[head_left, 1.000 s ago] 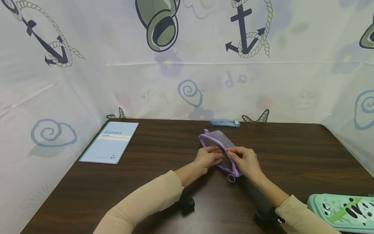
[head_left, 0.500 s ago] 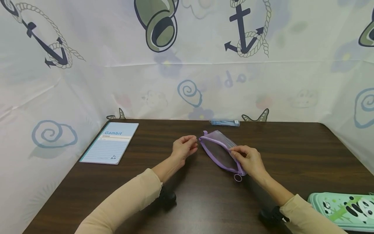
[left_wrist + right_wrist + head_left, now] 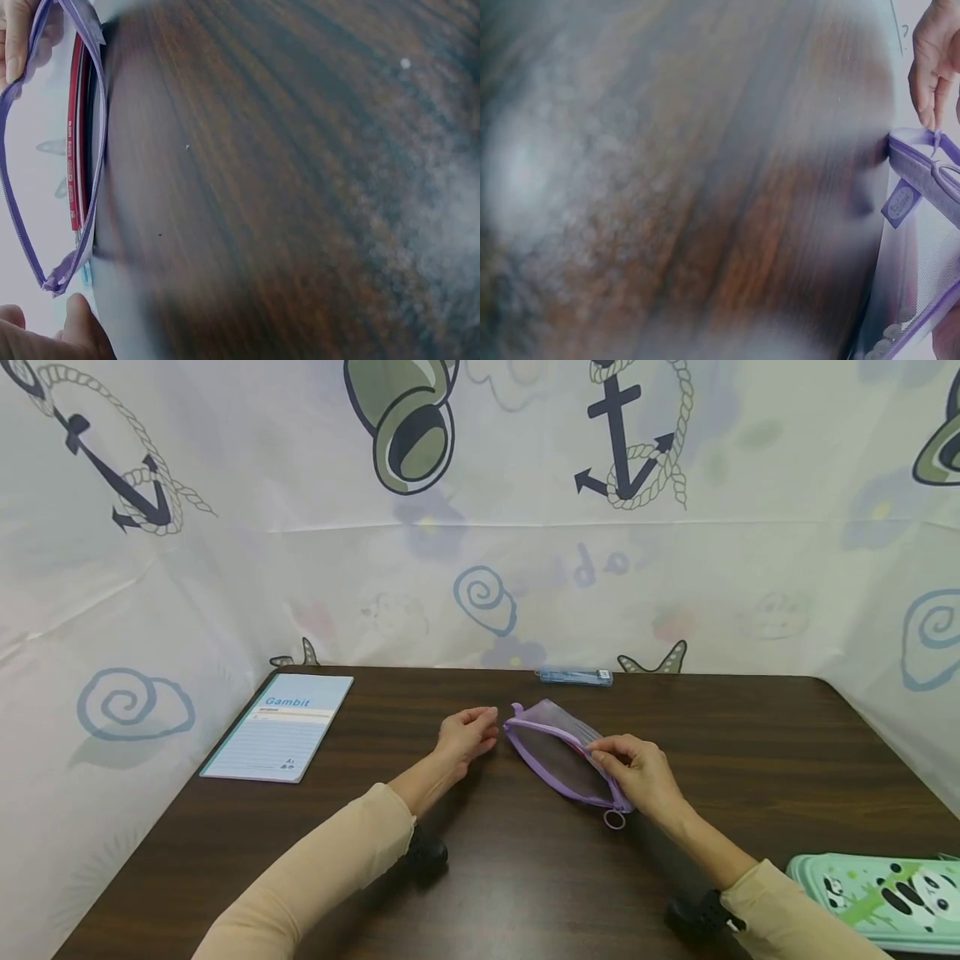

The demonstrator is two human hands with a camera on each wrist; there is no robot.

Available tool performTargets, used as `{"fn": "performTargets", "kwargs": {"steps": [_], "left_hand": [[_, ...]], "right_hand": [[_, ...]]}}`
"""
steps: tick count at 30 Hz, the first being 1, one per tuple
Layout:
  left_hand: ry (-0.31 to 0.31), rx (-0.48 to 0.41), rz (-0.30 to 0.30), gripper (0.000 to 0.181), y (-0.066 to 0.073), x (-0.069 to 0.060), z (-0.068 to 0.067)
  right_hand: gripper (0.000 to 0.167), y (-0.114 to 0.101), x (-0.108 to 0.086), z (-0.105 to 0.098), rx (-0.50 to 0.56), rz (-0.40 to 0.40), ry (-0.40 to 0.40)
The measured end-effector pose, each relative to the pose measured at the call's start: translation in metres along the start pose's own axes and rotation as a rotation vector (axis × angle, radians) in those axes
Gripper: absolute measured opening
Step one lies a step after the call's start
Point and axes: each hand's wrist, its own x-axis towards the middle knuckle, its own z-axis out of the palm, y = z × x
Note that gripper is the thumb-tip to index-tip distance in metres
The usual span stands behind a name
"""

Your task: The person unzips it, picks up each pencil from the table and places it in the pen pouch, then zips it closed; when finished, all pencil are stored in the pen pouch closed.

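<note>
A purple-edged mesh zip pouch point(image 3: 543, 758) lies on the table with its mouth gaping. Red pencils point(image 3: 76, 142) show inside it in the left wrist view. My right hand point(image 3: 637, 772) pinches the pouch's right-hand rim between thumb and fingers. Just left of the pouch's far end, my left hand point(image 3: 461, 743) hovers with loosely bent fingers, holding nothing visible. In the left wrist view its thumb point(image 3: 84, 324) stands apart from the zip end. A ring pull point(image 3: 614, 820) hangs at the pouch's near end.
A light blue Gambit notebook point(image 3: 279, 727) lies at the left of the dark wooden table point(image 3: 480, 893). A slim blue packet point(image 3: 575, 677) is at the back edge. At the front right sits a green panda pencil case point(image 3: 877, 897). Printed cloth point(image 3: 337, 585) stands around the table.
My left hand has come out of the pouch's mouth and moved left, away from it. The mouth has spread wider, while my right hand keeps hold of the rim.
</note>
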Motion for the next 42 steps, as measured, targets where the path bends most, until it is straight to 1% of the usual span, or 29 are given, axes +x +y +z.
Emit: {"fn": "performTargets", "kwargs": {"steps": [4,9,13,16,18,23,26,29,35,38,42], "left_hand": [[-0.029,0.035,-0.036,0.038,0.001,0.0,0.001],[-0.059,0.065,-0.081,0.041,0.0,0.0,0.003],[-0.066,0.067,-0.092,0.039,-0.002,0.0,0.004],[-0.071,0.062,-0.09,0.036,-0.004,0.0,0.005],[-0.085,0.055,-0.085,0.035,-0.006,0.0,0.006],[-0.111,0.023,-0.085,0.038,-0.006,-0.002,0.006],[-0.12,-0.006,-0.084,0.042,-0.005,-0.003,0.007],[-0.122,-0.033,-0.078,0.044,-0.005,-0.004,0.007],[-0.091,-0.105,-0.085,0.043,-0.005,-0.008,0.009],[-0.075,-0.129,-0.084,0.042,-0.005,-0.011,0.009],[-0.071,-0.155,-0.078,0.041,-0.006,-0.015,0.01]], "right_hand": [[0.01,0.001,0.001,-0.001,-0.001,-0.006,-0.017],[0.01,0.002,0.001,-0.002,-0.008,-0.037,-0.034],[0.01,0.004,0.0,-0.002,0.001,-0.055,-0.044],[0.011,0.006,-0.001,-0.002,0.007,-0.068,-0.053],[0.011,0.007,-0.001,-0.002,0.011,-0.078,-0.059],[0.012,0.009,0.0,-0.003,-0.005,-0.114,-0.043],[0.013,0.01,0.0,-0.003,-0.038,-0.135,-0.02],[0.012,0.011,-0.001,-0.003,-0.071,-0.136,-0.004],[0.01,0.01,0.0,-0.003,-0.134,-0.115,0.004],[0.01,0.008,0.0,-0.004,-0.149,-0.092,-0.012],[0.01,0.008,-0.001,-0.005,-0.165,-0.049,-0.036]]}}
